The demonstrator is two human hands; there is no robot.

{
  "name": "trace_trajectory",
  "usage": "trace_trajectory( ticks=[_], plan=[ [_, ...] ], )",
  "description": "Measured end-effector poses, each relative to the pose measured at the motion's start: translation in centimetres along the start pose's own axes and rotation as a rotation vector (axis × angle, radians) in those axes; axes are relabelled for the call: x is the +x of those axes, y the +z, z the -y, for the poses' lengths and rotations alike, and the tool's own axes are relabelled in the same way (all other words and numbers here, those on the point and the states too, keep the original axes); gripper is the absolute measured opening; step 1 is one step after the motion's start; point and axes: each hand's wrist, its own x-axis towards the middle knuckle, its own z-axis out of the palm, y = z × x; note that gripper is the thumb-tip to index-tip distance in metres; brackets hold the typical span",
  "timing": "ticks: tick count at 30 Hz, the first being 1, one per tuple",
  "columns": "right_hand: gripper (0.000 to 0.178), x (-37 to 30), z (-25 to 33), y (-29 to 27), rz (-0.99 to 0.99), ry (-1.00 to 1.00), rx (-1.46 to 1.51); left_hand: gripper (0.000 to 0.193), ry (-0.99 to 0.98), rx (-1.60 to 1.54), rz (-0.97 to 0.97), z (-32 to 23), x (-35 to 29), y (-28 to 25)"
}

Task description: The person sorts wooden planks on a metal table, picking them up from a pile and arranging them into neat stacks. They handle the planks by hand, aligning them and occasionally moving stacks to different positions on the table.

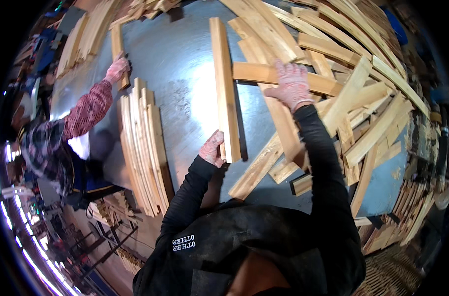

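Observation:
My left hand (213, 148), in a pinkish-white work glove, is closed on the near end of a long wooden board (224, 89). The board points away from me over the grey metal table (180, 64), one end close to my body. To its right my right hand (292, 85), gloved alike, rests with fingers stretched and thumb apart on a wooden plank (254, 72) lying crosswise. That plank lies over other boards of a loose heap (283, 118), and its left end is beside the held board.
A neat row of narrow boards (143, 148) lies left of centre. At far left a co-worker's gloved hand (117, 69) holds a wooden strip (117, 42). More boards (93, 29) are stacked at the far left edge. Crisscrossed boards (362, 108) cover the right side.

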Motion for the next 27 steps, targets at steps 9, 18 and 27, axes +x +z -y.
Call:
trace_trajectory(
  ticks=[9,18,27],
  plan=[
    [0.081,-7.2,-2.1,-4.9,-0.208,-0.287,0.155,0.05,-0.029,0.89,-0.339,0.3,-4.3,-3.1],
    [0.076,-4.2,-3.9,-23.5,-0.607,-0.204,1.428,0.038,0.194,0.052,-0.317,4.4,-8.5,-2.8],
    [0.065,0.2,-3.1,-6.0,0.649,-0.229,2.56,0.039,0.225,1.504,-1.026,4.4,-14.8,-5.8]
  ],
)
